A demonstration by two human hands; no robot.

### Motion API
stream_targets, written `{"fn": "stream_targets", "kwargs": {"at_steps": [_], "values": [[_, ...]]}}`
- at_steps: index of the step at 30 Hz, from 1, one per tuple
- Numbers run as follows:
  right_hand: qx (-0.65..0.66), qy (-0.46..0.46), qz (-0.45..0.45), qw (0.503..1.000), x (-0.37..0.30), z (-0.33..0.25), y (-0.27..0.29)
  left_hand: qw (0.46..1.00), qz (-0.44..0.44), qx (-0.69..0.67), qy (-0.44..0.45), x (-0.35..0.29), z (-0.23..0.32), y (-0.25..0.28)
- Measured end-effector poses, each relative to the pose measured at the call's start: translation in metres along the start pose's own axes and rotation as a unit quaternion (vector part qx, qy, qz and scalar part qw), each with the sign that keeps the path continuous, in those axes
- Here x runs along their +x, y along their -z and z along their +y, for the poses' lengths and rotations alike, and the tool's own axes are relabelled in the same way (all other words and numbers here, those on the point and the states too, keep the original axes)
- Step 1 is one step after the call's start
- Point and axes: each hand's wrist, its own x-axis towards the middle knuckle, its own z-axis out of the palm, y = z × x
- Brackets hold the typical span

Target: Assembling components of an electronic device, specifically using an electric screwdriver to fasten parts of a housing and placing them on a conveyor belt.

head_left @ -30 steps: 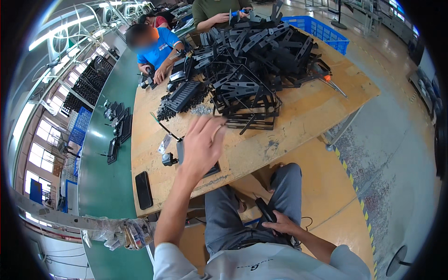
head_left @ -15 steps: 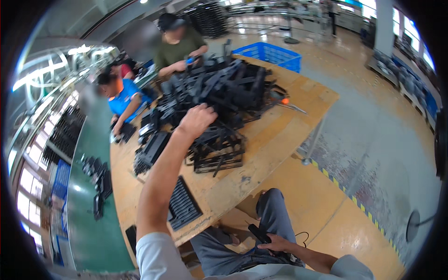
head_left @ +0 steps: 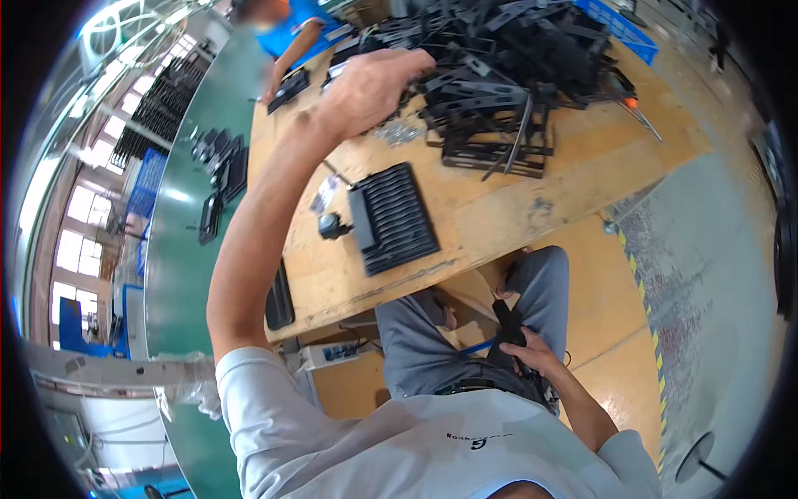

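Note:
My left hand [head_left: 366,91] reaches over the table at the left side of a heap of black brackets [head_left: 515,58]. Its fingers curl downward; whatever is in them is hidden. Small metal pieces like screws [head_left: 397,133] lie scattered just below it. A black ribbed plate [head_left: 397,218] rests flat near the table's front edge, with a small dark, silvery round part [head_left: 334,226] at its left. By my lap, my right hand [head_left: 536,353] is closed around a black powered screwdriver [head_left: 507,323], its thin bit pointing up and away from me.
A long dark flat item [head_left: 280,299] lies at the table's left edge. Pliers with an orange spot [head_left: 640,115] lie right of the heap, before a blue crate [head_left: 619,29]. Black parts [head_left: 220,175] stand on the green surface [head_left: 187,274]. A person in blue [head_left: 291,37] works at far left.
The view has tipped down and shifted. My left hand has drawn back from the middle of the heap to its left side. The screwdriver stays in my right hand.

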Motion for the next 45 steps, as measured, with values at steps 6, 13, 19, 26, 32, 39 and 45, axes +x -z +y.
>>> {"fn": "stream_targets", "kwargs": {"at_steps": [6, 13, 19, 26, 32, 39, 45], "values": [[-0.039, -0.002, 0.008, 0.999, -0.004, -0.009, -0.016, 0.998, -0.059, -0.033, -0.002, -0.07, -0.002, -0.035], [-0.032, -0.001, 0.041, 0.999, -0.006, 0.002, -0.022, 0.955, -0.207, -0.208, 0.044, -0.092, -0.016, -0.089], [-0.026, -0.011, 0.053, 0.998, -0.008, 0.0, -0.017, 0.958, -0.259, -0.117, 0.038, -0.106, -0.015, -0.098], [-0.014, -0.003, 0.051, 0.999, -0.009, -0.003, -0.016, 0.969, -0.227, -0.101, 0.002, -0.11, 0.018, -0.083], [-0.021, 0.004, 0.034, 0.999, -0.007, -0.002, -0.014, 0.949, -0.231, -0.208, 0.043, -0.128, 0.043, -0.084], [-0.011, 0.005, 0.037, 0.999, -0.009, -0.002, -0.016, 0.979, -0.141, -0.122, 0.081, -0.165, 0.08, -0.082], [-0.011, 0.012, 0.033, 0.999, -0.006, -0.002, -0.016, 0.969, -0.087, -0.147, 0.179, -0.16, 0.102, -0.089]]}}
